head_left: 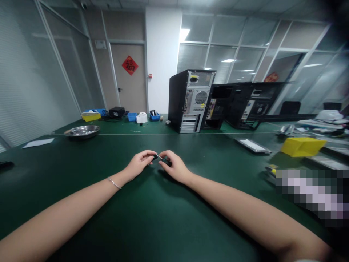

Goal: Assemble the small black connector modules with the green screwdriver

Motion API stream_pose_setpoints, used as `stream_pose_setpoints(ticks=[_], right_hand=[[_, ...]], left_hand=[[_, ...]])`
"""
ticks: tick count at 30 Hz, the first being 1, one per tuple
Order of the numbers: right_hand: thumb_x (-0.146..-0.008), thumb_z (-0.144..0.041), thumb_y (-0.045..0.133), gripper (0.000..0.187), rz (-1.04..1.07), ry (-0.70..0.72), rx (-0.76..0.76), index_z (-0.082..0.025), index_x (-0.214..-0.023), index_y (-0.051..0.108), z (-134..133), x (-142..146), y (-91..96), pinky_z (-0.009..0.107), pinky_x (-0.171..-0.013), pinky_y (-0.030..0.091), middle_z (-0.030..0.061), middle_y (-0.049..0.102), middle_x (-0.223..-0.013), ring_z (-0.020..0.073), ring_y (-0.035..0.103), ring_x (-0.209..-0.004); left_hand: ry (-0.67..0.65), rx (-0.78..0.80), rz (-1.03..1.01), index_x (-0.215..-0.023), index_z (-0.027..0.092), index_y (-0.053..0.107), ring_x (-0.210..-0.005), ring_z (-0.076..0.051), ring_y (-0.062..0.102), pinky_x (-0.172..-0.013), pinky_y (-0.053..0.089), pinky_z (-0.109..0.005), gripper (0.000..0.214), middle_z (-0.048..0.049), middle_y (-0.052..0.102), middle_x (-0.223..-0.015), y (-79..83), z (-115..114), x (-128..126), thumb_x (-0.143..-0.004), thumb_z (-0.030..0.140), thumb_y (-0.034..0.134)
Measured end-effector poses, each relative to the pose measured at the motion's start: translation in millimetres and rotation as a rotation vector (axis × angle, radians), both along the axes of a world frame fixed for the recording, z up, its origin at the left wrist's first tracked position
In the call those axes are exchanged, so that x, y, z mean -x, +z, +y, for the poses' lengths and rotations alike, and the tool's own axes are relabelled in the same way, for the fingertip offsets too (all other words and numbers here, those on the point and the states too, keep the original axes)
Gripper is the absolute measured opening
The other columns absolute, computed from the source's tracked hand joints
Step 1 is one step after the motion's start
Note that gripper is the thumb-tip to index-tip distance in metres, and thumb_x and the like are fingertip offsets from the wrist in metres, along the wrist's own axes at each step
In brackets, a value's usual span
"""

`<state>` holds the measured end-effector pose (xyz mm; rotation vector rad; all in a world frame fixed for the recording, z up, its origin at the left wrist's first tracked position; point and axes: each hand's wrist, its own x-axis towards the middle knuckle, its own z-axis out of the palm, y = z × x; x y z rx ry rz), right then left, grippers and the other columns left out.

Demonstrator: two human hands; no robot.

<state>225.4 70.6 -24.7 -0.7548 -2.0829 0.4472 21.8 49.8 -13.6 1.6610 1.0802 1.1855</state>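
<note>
Both my arms reach out over the green table [152,218]. My left hand [140,162] and my right hand [174,166] meet at the middle, fingers pinched together on a small black part [160,159] with a thin light strip on it. The part is held just above the table between both sets of fingertips. It is too small to name. A thin bracelet sits on my left wrist.
An upright computer case [191,100] and an opened black case [245,105] stand behind. A metal bowl [81,131] is at the left, a yellow bin [301,146] and flat metal panels at the right. Small blue and yellow bins line the far edge.
</note>
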Motion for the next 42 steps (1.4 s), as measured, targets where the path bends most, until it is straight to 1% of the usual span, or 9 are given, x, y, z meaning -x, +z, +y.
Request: stream_pose_setpoints(ticks=[3,6,11,16,24,30,33,38,42], right_hand=[[-0.090,-0.024,0.059,0.016,-0.005,0.004,0.014,-0.023,-0.107,0.061,-0.1,-0.2,0.2,0.031,-0.082,0.047,0.0032,0.065,-0.101,0.0181,0.061,-0.093],[-0.094,-0.026,0.054,0.018,-0.010,-0.003,0.023,-0.024,-0.110,0.062,-1.2,-0.4,1.1,0.030,-0.079,0.047,0.0034,0.065,-0.100,0.0175,0.061,-0.090],[-0.094,-0.024,0.054,0.016,-0.047,-0.020,0.015,-0.023,-0.105,0.066,-2.1,0.0,1.9,0.030,-0.079,0.047,0.0034,0.067,-0.098,0.0173,0.063,-0.088],[-0.093,-0.022,0.057,0.015,-0.079,-0.059,0.024,-0.022,-0.100,0.070,-3.0,-0.1,4.2,0.030,-0.080,0.048,0.0037,0.067,-0.097,0.0174,0.063,-0.088],[-0.092,-0.019,0.059,0.015,-0.135,-0.085,0.028,-0.021,-0.101,0.071,-2.0,-0.2,4.4,0.032,-0.087,0.047,0.0052,0.070,-0.098,0.0192,0.062,-0.095],[-0.091,-0.020,0.061,0.014,-0.198,-0.116,0.019,-0.021,-0.100,0.071,-2.8,0.5,5.6,0.034,-0.083,0.047,0.0041,0.075,-0.099,0.0205,0.061,-0.089],[-0.090,-0.018,0.061,0.014,-0.201,-0.116,0.035,-0.021,-0.100,0.070,-3.7,0.4,6.4,0.032,-0.083,0.047,0.0038,0.075,-0.101,0.0200,0.064,-0.090],[-0.089,-0.018,0.061,0.015,-0.207,-0.121,0.080,-0.023,-0.100,0.069,-5.3,0.1,7.0,0.030,-0.083,0.048,0.0027,0.074,-0.102,0.0197,0.067,-0.093],[-0.091,-0.025,0.060,0.012,-0.233,-0.143,0.101,-0.024,-0.097,0.070,-7.4,0.5,9.3,0.028,-0.081,0.047,0.0024,0.075,-0.098,0.0192,0.067,-0.092]], left_hand=[[0.051,-0.006,-0.006,-0.106,0.016,0.069,-0.074,-0.016,0.060,-0.075,0.049,-0.030,0.029,-0.0053,0.069,-0.094,-0.1,0.8,0.8,-0.086,0.037,0.064],[0.069,0.002,-0.007,-0.104,0.016,0.072,-0.074,-0.016,0.060,-0.075,0.048,-0.030,0.028,-0.0054,0.071,-0.092,-1.7,2.7,1.4,-0.086,0.036,0.063],[0.097,0.010,-0.032,-0.103,0.016,0.074,-0.075,-0.016,0.061,-0.075,0.048,-0.029,0.029,-0.0054,0.072,-0.090,-4.7,5.2,2.1,-0.086,0.037,0.063],[0.079,0.027,-0.048,-0.102,0.015,0.075,-0.078,-0.017,0.061,-0.079,0.048,-0.031,0.030,-0.0078,0.074,-0.097,-5.4,6.0,3.7,-0.084,0.038,0.065],[0.068,0.031,-0.033,-0.101,0.016,0.075,-0.081,-0.019,0.061,-0.080,0.047,-0.033,0.029,-0.0075,0.074,-0.096,-1.5,2.5,3.5,-0.080,0.035,0.068],[0.078,0.070,-0.044,-0.100,0.016,0.073,-0.086,-0.022,0.064,-0.081,0.047,-0.034,0.030,-0.0081,0.074,-0.098,-1.9,3.4,2.0,-0.076,0.033,0.072],[0.077,0.096,-0.033,-0.099,0.016,0.074,-0.084,-0.021,0.064,-0.079,0.047,-0.033,0.030,-0.0074,0.074,-0.094,-2.8,4.4,2.3,-0.075,0.034,0.072],[0.063,0.097,0.000,-0.097,0.016,0.075,-0.078,-0.019,0.060,-0.076,0.045,-0.031,0.029,-0.0057,0.073,-0.088,-3.7,5.7,3.6,-0.075,0.035,0.072],[0.037,0.110,-0.003,-0.094,0.016,0.076,-0.076,-0.018,0.059,-0.076,0.044,-0.031,0.027,-0.0047,0.073,-0.087,-3.6,5.9,4.8,-0.074,0.035,0.073]])
